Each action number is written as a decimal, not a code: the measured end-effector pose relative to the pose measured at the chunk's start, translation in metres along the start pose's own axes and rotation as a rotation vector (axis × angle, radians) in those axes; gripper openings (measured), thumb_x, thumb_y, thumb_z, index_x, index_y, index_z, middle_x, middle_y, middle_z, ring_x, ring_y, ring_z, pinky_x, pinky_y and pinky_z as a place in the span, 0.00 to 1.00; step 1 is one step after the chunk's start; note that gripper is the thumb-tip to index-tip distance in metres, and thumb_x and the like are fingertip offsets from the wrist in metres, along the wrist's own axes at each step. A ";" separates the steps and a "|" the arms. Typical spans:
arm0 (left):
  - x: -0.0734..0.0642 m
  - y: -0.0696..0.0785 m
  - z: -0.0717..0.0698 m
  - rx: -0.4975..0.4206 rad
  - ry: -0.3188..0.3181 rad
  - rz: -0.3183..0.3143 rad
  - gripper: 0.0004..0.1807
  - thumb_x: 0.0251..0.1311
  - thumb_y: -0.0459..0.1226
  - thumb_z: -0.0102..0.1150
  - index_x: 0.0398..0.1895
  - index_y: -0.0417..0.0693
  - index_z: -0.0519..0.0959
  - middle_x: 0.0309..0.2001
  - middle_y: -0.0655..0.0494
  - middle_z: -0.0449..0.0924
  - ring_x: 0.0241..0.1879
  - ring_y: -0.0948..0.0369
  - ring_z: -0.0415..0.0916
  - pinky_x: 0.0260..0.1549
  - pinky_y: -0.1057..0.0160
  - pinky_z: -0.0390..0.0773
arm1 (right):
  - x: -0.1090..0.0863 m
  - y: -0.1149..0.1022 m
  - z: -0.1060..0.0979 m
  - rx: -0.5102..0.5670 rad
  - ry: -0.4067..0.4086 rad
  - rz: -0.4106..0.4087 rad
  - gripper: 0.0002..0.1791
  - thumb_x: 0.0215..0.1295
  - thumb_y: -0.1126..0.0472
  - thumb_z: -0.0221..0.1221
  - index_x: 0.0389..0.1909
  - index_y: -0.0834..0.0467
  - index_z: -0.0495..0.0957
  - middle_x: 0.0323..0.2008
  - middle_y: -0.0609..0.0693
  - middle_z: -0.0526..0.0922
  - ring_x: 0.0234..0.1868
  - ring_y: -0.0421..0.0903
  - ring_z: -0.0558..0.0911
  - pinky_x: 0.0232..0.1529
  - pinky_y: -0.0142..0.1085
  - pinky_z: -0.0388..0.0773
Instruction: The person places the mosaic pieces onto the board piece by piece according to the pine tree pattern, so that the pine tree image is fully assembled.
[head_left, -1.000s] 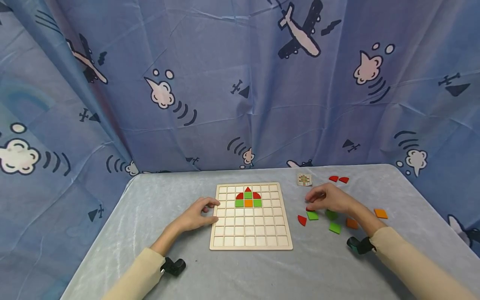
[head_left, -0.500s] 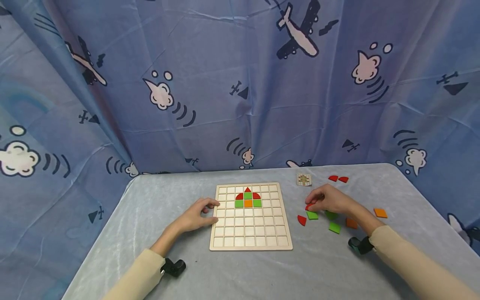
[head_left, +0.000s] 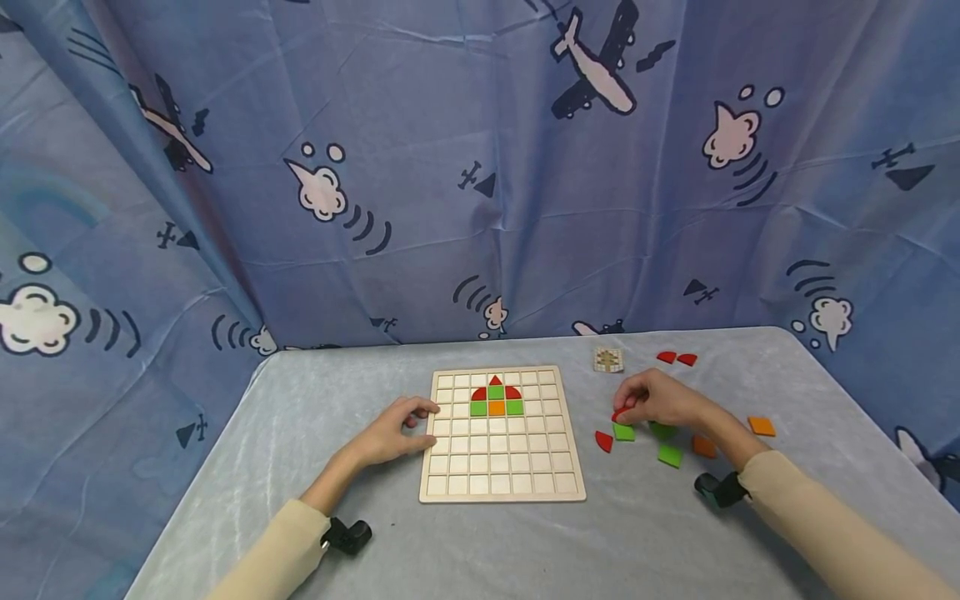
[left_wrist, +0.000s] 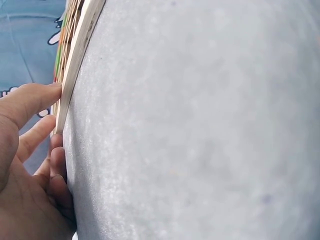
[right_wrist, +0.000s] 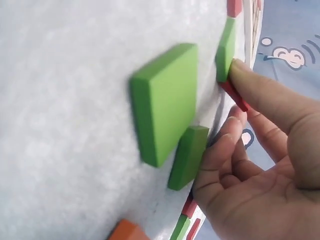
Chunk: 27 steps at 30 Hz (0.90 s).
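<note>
My left hand [head_left: 393, 429] rests its thumb and fingertips against the left edge of a wooden grid board [head_left: 498, 467]. In the left wrist view, fingers touch the pale side of the board [left_wrist: 75, 75]. On the board's upper part lie a red triangle [head_left: 496, 380], two red quarter-circle tiles, green squares and an orange square [head_left: 497, 407]. To the right, my right hand [head_left: 660, 398] pinches a red tile [right_wrist: 235, 96] between thumb and fingers; its full shape is partly hidden. Just below it lies a green square tile [head_left: 624, 432].
A red quarter-circle tile [head_left: 604, 441] lies between board and right hand. More green squares [head_left: 670, 456] and orange squares [head_left: 761, 427] lie under and beside the right forearm. Two red quarter-circles [head_left: 677, 358] and a small pattern card [head_left: 608, 360] are farther back.
The right hand's red tile shows more clearly between its fingertips than a second ago; the hand has shifted only slightly. The left hand stays at the board's edge.
</note>
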<state>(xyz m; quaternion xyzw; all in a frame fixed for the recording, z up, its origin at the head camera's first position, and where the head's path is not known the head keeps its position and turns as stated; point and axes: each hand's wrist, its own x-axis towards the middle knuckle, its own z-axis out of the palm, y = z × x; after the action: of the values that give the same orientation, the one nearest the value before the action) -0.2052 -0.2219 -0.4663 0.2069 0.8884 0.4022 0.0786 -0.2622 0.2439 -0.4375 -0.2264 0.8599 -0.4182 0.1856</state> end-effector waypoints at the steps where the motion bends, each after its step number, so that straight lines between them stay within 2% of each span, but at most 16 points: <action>1: 0.000 0.000 0.000 0.000 0.000 -0.002 0.25 0.62 0.35 0.70 0.62 0.43 0.76 0.53 0.48 0.72 0.47 0.53 0.69 0.49 0.49 0.70 | 0.000 0.000 0.000 0.004 -0.004 -0.005 0.06 0.60 0.71 0.70 0.34 0.64 0.82 0.28 0.51 0.79 0.30 0.48 0.74 0.30 0.34 0.72; 8: 0.000 -0.001 -0.001 -0.002 0.004 0.002 0.25 0.62 0.34 0.71 0.62 0.42 0.76 0.53 0.47 0.72 0.47 0.52 0.69 0.50 0.49 0.70 | 0.000 -0.003 0.001 0.024 -0.008 -0.016 0.06 0.64 0.69 0.68 0.35 0.64 0.79 0.29 0.52 0.79 0.30 0.48 0.74 0.32 0.35 0.71; 15: -0.001 0.000 -0.001 0.000 0.001 0.002 0.25 0.63 0.35 0.70 0.62 0.42 0.76 0.54 0.47 0.72 0.48 0.52 0.69 0.50 0.48 0.70 | 0.002 -0.010 -0.001 0.034 0.062 0.035 0.08 0.66 0.64 0.68 0.39 0.62 0.78 0.30 0.54 0.79 0.30 0.51 0.74 0.29 0.38 0.71; 22: -0.002 0.002 -0.001 -0.004 0.001 -0.014 0.25 0.63 0.35 0.70 0.63 0.43 0.76 0.54 0.48 0.72 0.49 0.52 0.69 0.50 0.48 0.70 | 0.009 -0.016 0.002 0.041 0.089 -0.038 0.10 0.68 0.65 0.66 0.47 0.63 0.81 0.41 0.54 0.82 0.42 0.53 0.78 0.39 0.38 0.77; 27: -0.002 0.000 -0.001 -0.007 0.000 -0.006 0.25 0.63 0.35 0.70 0.63 0.43 0.76 0.55 0.47 0.72 0.49 0.52 0.69 0.51 0.48 0.70 | 0.015 -0.024 0.006 0.071 0.098 -0.036 0.12 0.68 0.64 0.66 0.49 0.64 0.81 0.41 0.54 0.82 0.41 0.52 0.79 0.39 0.42 0.79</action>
<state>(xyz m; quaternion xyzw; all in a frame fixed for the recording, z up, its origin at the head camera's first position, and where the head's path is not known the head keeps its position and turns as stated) -0.2040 -0.2230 -0.4653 0.2042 0.8876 0.4049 0.0806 -0.2655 0.2186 -0.4238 -0.2143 0.8483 -0.4624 0.1435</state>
